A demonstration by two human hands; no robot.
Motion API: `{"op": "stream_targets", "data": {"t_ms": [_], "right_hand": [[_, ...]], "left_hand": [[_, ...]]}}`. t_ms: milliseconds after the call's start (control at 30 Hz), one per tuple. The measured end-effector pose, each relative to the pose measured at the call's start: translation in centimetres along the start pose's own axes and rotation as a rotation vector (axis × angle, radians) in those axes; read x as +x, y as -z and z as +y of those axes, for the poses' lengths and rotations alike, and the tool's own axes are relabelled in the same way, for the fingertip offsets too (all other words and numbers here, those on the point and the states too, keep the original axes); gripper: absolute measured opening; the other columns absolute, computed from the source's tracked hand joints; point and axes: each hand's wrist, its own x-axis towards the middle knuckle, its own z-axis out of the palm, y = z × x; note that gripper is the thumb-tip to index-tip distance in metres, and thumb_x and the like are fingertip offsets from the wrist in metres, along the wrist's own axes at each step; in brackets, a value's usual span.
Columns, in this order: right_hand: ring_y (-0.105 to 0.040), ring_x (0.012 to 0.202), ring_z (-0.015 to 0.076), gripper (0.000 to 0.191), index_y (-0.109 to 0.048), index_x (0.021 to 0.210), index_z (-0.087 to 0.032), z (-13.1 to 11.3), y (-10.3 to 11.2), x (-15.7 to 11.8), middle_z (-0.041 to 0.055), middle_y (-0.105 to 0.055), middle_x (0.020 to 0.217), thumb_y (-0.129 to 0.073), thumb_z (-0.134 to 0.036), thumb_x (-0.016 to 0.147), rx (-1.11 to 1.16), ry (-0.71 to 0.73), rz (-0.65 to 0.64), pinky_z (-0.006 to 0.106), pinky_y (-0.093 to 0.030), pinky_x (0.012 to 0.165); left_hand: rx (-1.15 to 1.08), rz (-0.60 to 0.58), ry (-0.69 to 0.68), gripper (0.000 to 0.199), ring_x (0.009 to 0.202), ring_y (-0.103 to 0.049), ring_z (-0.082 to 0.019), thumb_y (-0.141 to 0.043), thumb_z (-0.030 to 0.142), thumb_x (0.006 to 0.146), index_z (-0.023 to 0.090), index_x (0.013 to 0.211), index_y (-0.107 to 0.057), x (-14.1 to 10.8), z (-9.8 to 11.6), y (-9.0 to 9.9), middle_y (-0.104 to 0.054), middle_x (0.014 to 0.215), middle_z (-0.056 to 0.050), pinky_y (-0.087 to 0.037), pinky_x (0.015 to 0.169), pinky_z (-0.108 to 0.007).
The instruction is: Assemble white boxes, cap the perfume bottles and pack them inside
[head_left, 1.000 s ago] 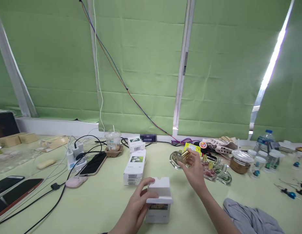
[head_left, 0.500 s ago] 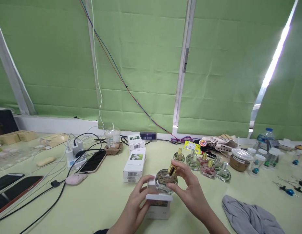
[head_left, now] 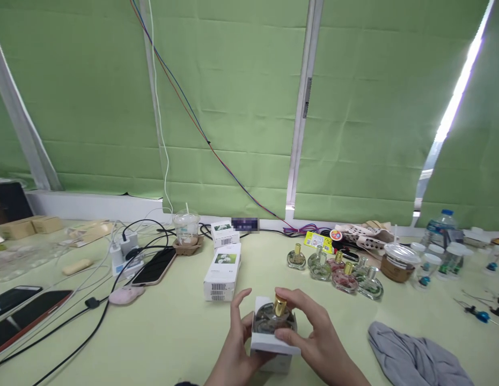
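A round glass perfume bottle (head_left: 269,317) with a gold cap sits partly inside the open top of a small white box (head_left: 273,343). My right hand (head_left: 314,335) grips the bottle, with the index finger at the cap and the thumb low on its front by the box flap. My left hand (head_left: 239,343) holds the box from the left and below, its index finger raised off the box. Behind, to the right, stand several similar bottles, among them a pink one (head_left: 345,279) and a clear one (head_left: 370,284).
White boxes with barcodes (head_left: 222,273) lie beyond my left hand. A phone (head_left: 155,266), cables and a power strip (head_left: 126,262) are at the left. A grey cloth (head_left: 416,354) lies at the right front, with a lidded tub (head_left: 398,262) farther back.
The bottle has gone down from above the box into its opening. Both hands and the box have shifted slightly right, and the box top now tilts toward me.
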Motion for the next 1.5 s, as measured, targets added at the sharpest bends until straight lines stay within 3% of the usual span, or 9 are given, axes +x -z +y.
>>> {"op": "stream_targets", "data": {"t_ms": [200, 500, 800, 933, 1067, 1200, 1333, 1500], "right_hand": [[-0.063, 0.095, 0.0185, 0.051, -0.054, 0.124, -0.034, 0.3, -0.3, -0.5, 0.0015, -0.065, 0.107, -0.063, -0.012, 0.079, 0.016, 0.007, -0.035, 0.027, -0.053, 0.082], [-0.061, 0.098, 0.0191, 0.045, -0.049, 0.13, -0.033, 0.3, -0.4, -0.7, 0.0052, -0.063, 0.109, -0.053, -0.017, 0.089, -0.063, 0.091, -0.144, 0.029, -0.051, 0.085], [-0.06, 0.099, 0.0204, 0.036, -0.058, 0.123, -0.029, 1.2, -1.5, -1.4, 0.0089, -0.061, 0.106, -0.045, -0.014, 0.092, -0.135, 0.195, -0.04, 0.03, -0.054, 0.082], [-0.056, 0.108, 0.0237, 0.036, -0.06, 0.121, -0.03, 1.6, -1.7, -2.0, 0.0113, -0.055, 0.115, -0.044, -0.016, 0.092, -0.233, 0.193, -0.005, 0.035, -0.054, 0.084], [-0.045, 0.119, 0.0289, 0.032, -0.065, 0.11, -0.031, 1.6, -1.8, -2.5, 0.0109, -0.044, 0.131, -0.045, -0.016, 0.091, -0.367, 0.163, 0.057, 0.043, -0.052, 0.086], [-0.048, 0.112, 0.0294, 0.029, -0.067, 0.105, -0.032, 1.3, -1.9, -2.7, 0.0105, -0.04, 0.134, -0.046, -0.018, 0.091, -0.428, 0.127, 0.047, 0.045, -0.051, 0.082], [-0.055, 0.105, 0.0254, 0.034, -0.056, 0.122, -0.032, 1.4, -2.0, -2.8, 0.0108, -0.054, 0.119, -0.045, -0.02, 0.092, -0.288, 0.121, 0.074, 0.038, -0.052, 0.082], [-0.063, 0.084, 0.0209, 0.023, -0.055, 0.113, -0.027, 1.6, -2.5, -3.0, 0.0061, -0.066, 0.096, -0.05, -0.025, 0.091, -0.166, 0.037, 0.29, 0.029, -0.053, 0.074]], "left_hand": [[-0.046, 0.045, -0.018, 0.105, 0.067, -0.064, -0.018, -0.084, 0.026, 0.061, 0.03, 0.133, -0.008, 0.1, -0.5, -0.1, -0.071, 0.093, -0.002, -0.046, 0.082, -0.036], [-0.005, 0.049, -0.052, 0.093, 0.062, -0.058, -0.014, -0.077, 0.028, 0.07, 0.028, 0.135, -0.009, -0.2, -0.5, 0.0, -0.067, 0.08, 0.003, -0.045, 0.079, -0.034], [-0.022, 0.052, -0.027, 0.093, 0.062, -0.056, -0.015, -0.076, 0.035, 0.07, 0.028, 0.135, -0.01, -0.2, -0.1, -0.2, -0.064, 0.073, 0.005, -0.044, 0.07, -0.029], [0.009, 0.05, -0.025, 0.093, 0.064, -0.059, -0.017, -0.075, 0.037, 0.071, 0.027, 0.136, -0.009, -0.2, -0.2, 0.1, -0.064, 0.075, 0.003, -0.043, 0.069, -0.03], [0.042, -0.022, -0.011, 0.093, 0.069, -0.061, -0.019, -0.073, 0.034, 0.073, 0.027, 0.136, -0.004, -0.1, -0.4, 0.6, -0.064, 0.08, 0.001, -0.044, 0.069, -0.03], [0.077, -0.071, 0.011, 0.091, 0.073, -0.062, -0.019, -0.073, 0.027, 0.073, 0.028, 0.135, -0.005, 0.3, -0.2, 1.0, -0.064, 0.081, 0.002, -0.044, 0.07, -0.03], [0.156, -0.16, 0.043, 0.082, 0.071, -0.058, -0.016, -0.072, 0.02, 0.072, 0.028, 0.127, -0.013, 1.0, 1.5, 1.3, -0.062, 0.082, 0.003, -0.042, 0.067, -0.028], [0.234, -0.288, 0.034, 0.064, 0.067, -0.052, -0.012, -0.066, 0.015, 0.075, 0.028, 0.117, -0.019, 1.1, 2.6, 1.6, -0.052, 0.076, 0.008, -0.036, 0.061, -0.023]]}}
